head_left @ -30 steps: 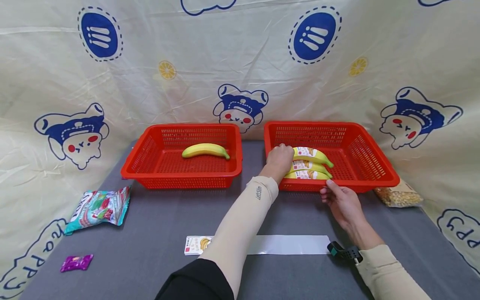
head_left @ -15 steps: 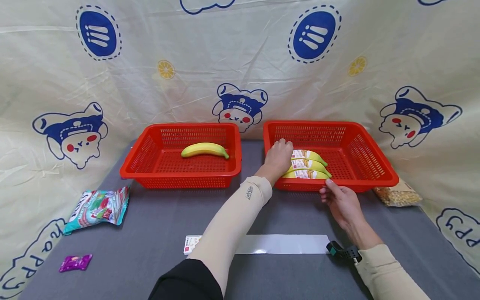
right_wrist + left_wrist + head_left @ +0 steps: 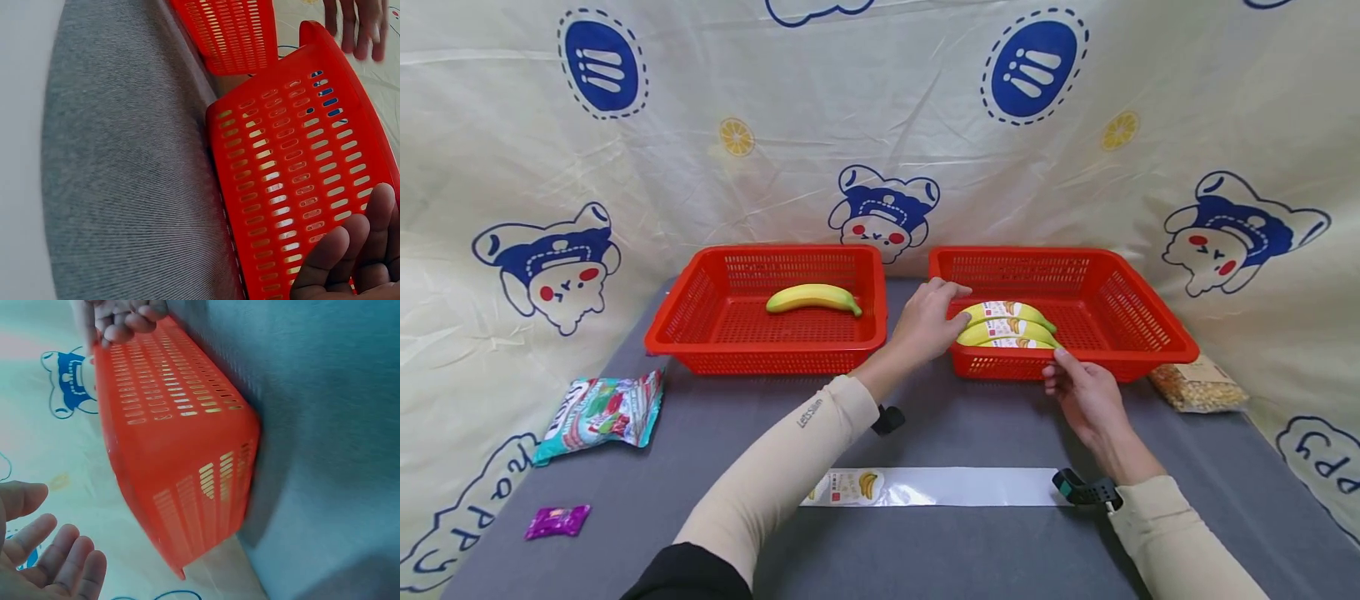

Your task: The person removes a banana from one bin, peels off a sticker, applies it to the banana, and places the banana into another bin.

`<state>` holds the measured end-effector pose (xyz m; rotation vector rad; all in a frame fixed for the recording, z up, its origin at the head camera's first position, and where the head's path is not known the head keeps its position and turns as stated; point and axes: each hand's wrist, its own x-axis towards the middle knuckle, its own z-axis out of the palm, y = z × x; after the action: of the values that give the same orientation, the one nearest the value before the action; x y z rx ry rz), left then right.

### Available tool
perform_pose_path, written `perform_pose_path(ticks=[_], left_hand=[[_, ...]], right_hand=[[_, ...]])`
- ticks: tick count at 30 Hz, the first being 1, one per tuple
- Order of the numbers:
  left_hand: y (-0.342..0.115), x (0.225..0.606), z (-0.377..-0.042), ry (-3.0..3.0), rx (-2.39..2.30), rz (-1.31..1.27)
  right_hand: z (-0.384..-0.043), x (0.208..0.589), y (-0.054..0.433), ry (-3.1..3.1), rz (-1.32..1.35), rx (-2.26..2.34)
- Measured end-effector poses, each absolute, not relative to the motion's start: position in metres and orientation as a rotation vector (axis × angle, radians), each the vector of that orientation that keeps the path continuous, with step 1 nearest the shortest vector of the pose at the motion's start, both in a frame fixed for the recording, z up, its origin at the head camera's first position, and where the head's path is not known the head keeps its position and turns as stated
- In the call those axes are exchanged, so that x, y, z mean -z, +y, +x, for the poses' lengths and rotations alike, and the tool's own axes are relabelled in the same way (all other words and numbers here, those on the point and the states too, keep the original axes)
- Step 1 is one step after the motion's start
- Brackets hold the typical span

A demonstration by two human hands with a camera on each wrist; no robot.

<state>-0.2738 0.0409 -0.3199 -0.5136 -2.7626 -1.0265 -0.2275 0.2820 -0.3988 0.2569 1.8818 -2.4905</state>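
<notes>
My right hand (image 3: 1093,404) grips the front rim of the right red basket (image 3: 1138,362), thumb over the rim and fingers curled against the outer wall. Inside, several yellow bananas (image 3: 1009,329) with white printed labels lie side by side at the left end; the front rim partly hides the nearest. My left hand (image 3: 928,317) hovers at that basket's left rim, fingers loosely spread and holding nothing. In the left wrist view, its fingers (image 3: 59,559) stand apart from the basket wall.
The left red basket (image 3: 760,362) contains one unlabelled banana (image 3: 814,298). A label strip (image 3: 962,487) lies across the front of the grey table. A teal snack bag (image 3: 601,414) and purple packet (image 3: 557,522) are at left; a bag of kernels (image 3: 1198,385) sits behind the right basket's corner.
My left hand has let go of the far labelled banana and drawn back left to the basket's rim. The right basket's front rim now covers more of the nearest banana.
</notes>
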Motion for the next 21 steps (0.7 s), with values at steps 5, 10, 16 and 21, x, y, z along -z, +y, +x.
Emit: perform_pose_path(ticks=[5,10,16,21], left_hand=[[0.008,0.324,-0.255,-2.683,1.196,-0.542],[-0.026,0.330,-0.239,-2.622,1.281,-0.538],[-0.063,0.334,-0.230,-2.578,1.264,-0.441],[-0.095,0.332,-0.236,-2.588,1.252,-0.335]], right_hand=[[-0.229,0.398,0.282,1.868,0.270,2.489],[-0.226,0.398,0.276,1.904,0.264,2.430],[-0.217,0.393,0.252,2.156,0.197,2.135],[-0.211,0.386,0.220,2.402,0.077,1.852]])
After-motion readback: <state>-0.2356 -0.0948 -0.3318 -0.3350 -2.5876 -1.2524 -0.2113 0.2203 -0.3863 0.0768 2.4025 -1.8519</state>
